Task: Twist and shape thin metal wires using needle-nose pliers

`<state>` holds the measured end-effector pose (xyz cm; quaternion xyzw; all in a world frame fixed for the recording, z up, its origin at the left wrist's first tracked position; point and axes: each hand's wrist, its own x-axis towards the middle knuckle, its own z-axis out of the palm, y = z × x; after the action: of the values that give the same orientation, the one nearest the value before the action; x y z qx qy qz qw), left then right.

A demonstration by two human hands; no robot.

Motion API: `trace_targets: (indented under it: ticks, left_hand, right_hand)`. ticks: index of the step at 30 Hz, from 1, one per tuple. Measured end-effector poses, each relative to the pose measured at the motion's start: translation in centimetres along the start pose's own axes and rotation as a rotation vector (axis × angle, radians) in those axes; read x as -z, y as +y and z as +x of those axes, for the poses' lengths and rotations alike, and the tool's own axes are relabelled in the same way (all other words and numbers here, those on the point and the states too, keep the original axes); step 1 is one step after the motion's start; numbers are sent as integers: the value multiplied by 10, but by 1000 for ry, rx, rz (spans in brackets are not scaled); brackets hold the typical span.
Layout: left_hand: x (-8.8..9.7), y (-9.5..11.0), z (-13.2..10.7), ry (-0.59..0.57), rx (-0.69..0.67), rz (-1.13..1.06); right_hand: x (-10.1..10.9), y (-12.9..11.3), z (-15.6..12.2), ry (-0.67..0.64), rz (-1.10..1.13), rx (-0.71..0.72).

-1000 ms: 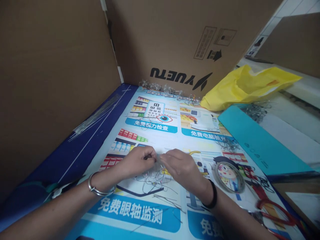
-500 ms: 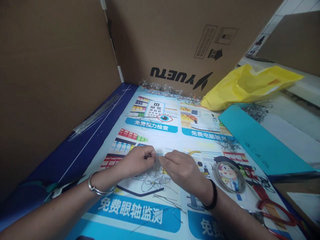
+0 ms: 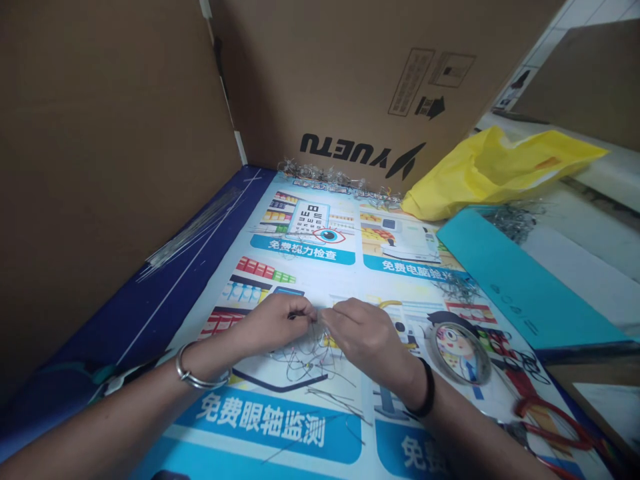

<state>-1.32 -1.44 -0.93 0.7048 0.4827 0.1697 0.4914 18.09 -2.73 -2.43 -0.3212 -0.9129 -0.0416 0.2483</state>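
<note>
My left hand (image 3: 280,325) and my right hand (image 3: 361,338) meet over the printed mat, fingertips pinched and only a small gap apart. Between them is thin wire, its fine strands showing below the fingertips; the exact spot of each grip is hidden by the fingers. Just under the hands hangs or lies a loose tangle of thin wire (image 3: 311,363), with tiny coloured specks in it. Several straight dark wire pieces (image 3: 340,404) lie on the mat nearer to me.
A clear tape roll (image 3: 486,363) and a red-handled tool (image 3: 555,421) lie at right. Bent wire pieces (image 3: 330,176) line the cardboard wall (image 3: 350,80). Straight wires (image 3: 193,230) lie at left. A yellow bag (image 3: 465,177), a teal board (image 3: 530,293) and wire clumps (image 3: 459,288) are at right.
Both hands stay almost in place, still pinched together. The fingertips have shifted very slightly to the right, and the wire tangle below them has moved a little.
</note>
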Motion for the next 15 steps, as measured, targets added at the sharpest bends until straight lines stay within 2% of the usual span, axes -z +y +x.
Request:
trace_targets:
  ticks: [8,15]
  left_hand:
    - [-1,-4,0,-7,-1,-40]
    - [-1,-7,2,-15,16,-110]
  right_hand:
    - [-4,2,-2,6,1,-8]
    - [-8,5,-4,37,108,-66]
